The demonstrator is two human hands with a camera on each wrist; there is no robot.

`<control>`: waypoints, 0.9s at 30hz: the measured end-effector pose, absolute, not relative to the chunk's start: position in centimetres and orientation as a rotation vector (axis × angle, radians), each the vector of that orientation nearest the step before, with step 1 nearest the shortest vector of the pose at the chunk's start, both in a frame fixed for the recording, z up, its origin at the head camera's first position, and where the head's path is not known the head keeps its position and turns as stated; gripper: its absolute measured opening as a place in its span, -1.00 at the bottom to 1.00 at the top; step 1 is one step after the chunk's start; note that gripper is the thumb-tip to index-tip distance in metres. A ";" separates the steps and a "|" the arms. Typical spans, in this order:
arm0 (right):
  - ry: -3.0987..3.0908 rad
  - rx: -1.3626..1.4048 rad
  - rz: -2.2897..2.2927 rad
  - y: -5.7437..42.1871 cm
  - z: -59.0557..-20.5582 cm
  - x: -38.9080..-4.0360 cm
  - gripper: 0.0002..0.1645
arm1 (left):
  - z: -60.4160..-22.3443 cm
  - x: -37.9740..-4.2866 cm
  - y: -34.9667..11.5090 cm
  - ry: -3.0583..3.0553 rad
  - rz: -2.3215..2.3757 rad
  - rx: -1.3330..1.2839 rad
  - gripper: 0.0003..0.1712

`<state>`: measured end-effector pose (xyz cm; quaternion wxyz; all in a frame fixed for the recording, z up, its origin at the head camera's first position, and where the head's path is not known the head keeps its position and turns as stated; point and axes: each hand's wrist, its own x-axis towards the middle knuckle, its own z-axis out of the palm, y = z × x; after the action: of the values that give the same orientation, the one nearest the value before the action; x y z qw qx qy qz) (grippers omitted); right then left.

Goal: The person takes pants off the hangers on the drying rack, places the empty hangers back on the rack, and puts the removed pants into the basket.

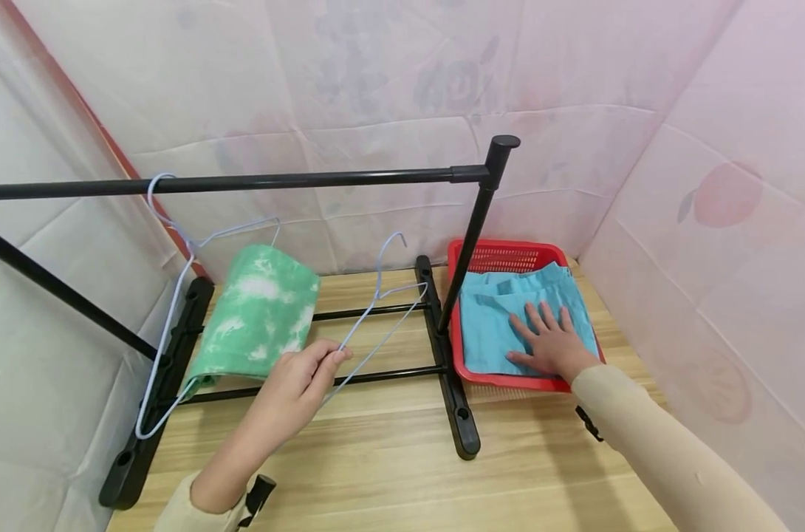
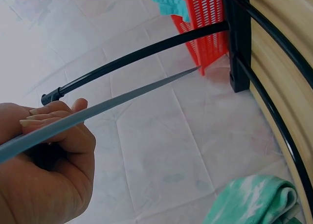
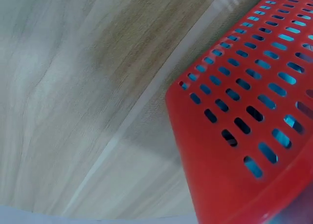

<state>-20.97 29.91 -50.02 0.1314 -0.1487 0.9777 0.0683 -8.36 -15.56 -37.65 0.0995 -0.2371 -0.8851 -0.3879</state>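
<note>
Two-handed, gripped a pale-blue hanger [image 1: 360, 321] with the left hand [image 1: 303, 384] and rested the right hand [image 1: 550, 346], splayed, on blue cloth [image 1: 489, 340] inside the red basket [image 1: 509, 380] beside the black rack [image 1: 309, 179]; seemingly stood at the cloth-fetching step, and probably needed next to pinch and lift it.

A rack [image 1: 450, 377] stands on the table [image 1: 376, 480] before a sheet [image 1: 389, 140]. From the left part of its rail [image 1: 323, 179] hangs one hanger [image 1: 191, 247], a draped cloth [image 1: 259, 318] over it. To their right, the left hand [image 1: 303, 380] holds a second hanger [image 1: 377, 294]. Just right of the rack sits a basket [image 1: 509, 381], another cloth [image 1: 485, 325] inside, the right hand [image 1: 549, 340] on top.
</note>
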 end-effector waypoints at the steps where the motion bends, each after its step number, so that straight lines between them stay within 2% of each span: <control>1: 2.824 -0.422 0.195 29.9 -50.0 -21.0 0.09 | -37.7 -8.4 -15.6 -2.620 -1.150 -0.702 -0.77; 18: 2.744 -0.380 0.177 30.0 -50.6 -22.1 0.14 | -37.5 -8.5 -15.6 -2.636 -1.128 -0.703 -0.75; 27: 2.666 -0.302 -0.305 27.3 -49.3 -23.2 0.08 | -37.3 -8.2 -15.5 -2.641 -1.140 -0.704 -0.74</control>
<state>-23.24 27.26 -49.25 0.2186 -0.1092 0.9634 -0.1104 -8.19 -15.53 -37.31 0.0900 -0.2369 -0.8881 -0.3834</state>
